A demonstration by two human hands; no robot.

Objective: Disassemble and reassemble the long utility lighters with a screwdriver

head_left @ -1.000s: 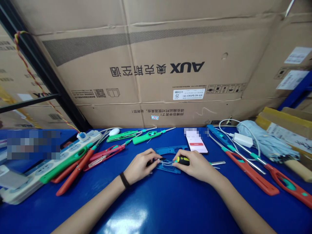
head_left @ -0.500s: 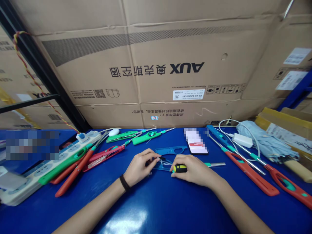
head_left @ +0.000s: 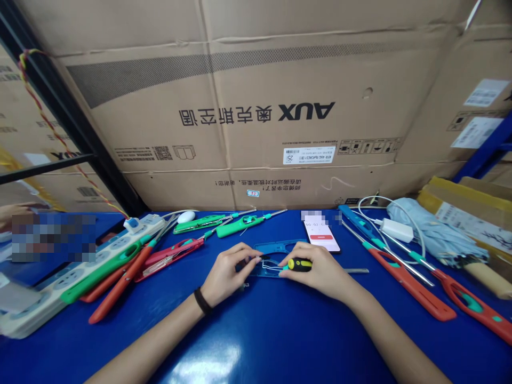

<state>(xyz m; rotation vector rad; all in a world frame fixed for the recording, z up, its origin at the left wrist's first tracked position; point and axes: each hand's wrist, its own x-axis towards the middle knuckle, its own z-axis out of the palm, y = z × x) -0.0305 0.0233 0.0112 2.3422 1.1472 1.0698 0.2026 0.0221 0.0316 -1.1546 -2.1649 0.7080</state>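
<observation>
My left hand [head_left: 230, 271] is closed in a pinch at the left end of an opened blue lighter shell half [head_left: 266, 273]. A small black part [head_left: 264, 257] shows at its fingertips, too small to name exactly. Thin white wires [head_left: 271, 266] run across the shell between both hands. My right hand [head_left: 322, 273] is curled around a yellow-and-black screwdriver [head_left: 300, 265], handle pointing right. Its fingertips reach the shell's right end, beside a bit of green plastic. A metal rod [head_left: 357, 271] sticks out past the right hand. Just behind lies the other blue shell half [head_left: 280, 246].
Behind the hands, a phone [head_left: 323, 232] lies on the blue table [head_left: 248, 341]. Green, pink and orange long-nosed lighters lie beside a power strip [head_left: 76, 274] at left. Orange lighters [head_left: 412, 288], a charger [head_left: 396, 230] and a folded umbrella [head_left: 440, 234] are at right.
My right hand has tilted, and the screwdriver handle has shifted slightly right and up. My left hand keeps its pinch in nearly the same place. Another person's hand has appeared at far left.
</observation>
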